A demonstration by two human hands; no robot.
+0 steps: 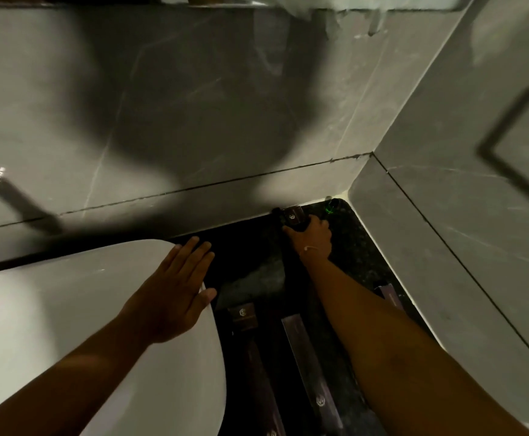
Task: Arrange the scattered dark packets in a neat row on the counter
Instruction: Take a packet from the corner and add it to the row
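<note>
Setting: a dark speckled stone tabletop in a corner of grey marble-look wall tiles, seen from above; a smooth white basin sits at left.
Right hand: reaches to the far edge by the wall, its grip closed around a dark packet.
Held packet: small, brown end panel with a pale logo, that end toward the wall; its length is hidden.
Left hand: flat, fingers spread and holding nothing, resting on the basin's rounded rim.
Near packets: two long, narrow, flat packets lie side by side, long axes running from the viewer toward the wall. The left one is brown; the right one has a purplish sheen.
Third packet: partly hidden behind the right forearm, close to the right wall.
Corner: a small dark object with a green glow, too blurred to identify.
</note>
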